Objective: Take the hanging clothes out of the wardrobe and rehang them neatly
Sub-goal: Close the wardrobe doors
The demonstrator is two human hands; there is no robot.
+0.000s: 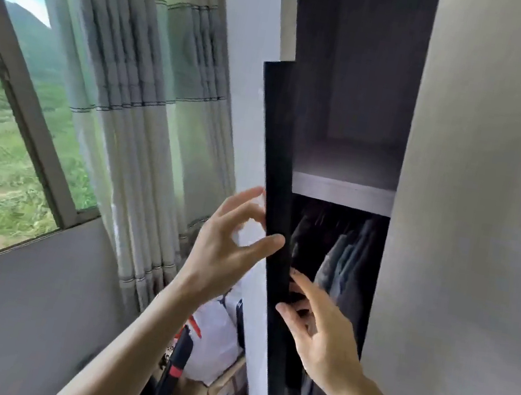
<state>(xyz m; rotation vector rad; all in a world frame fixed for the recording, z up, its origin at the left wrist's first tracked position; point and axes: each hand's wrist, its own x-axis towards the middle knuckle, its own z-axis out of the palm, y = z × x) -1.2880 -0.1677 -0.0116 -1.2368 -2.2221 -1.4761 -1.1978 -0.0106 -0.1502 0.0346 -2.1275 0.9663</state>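
The left hand (220, 259) and right hand (323, 339) pinch the flat matte-black door (280, 149).

At centre frame the left grip (226, 253) pinches the dark edge of the half-open wardrobe door (283, 132). Just below, the right grip (322, 337) holds the same edge. Behind them grey clothes (343, 272) hang under a shelf (342, 191). A curtain (128, 74) fills the left.
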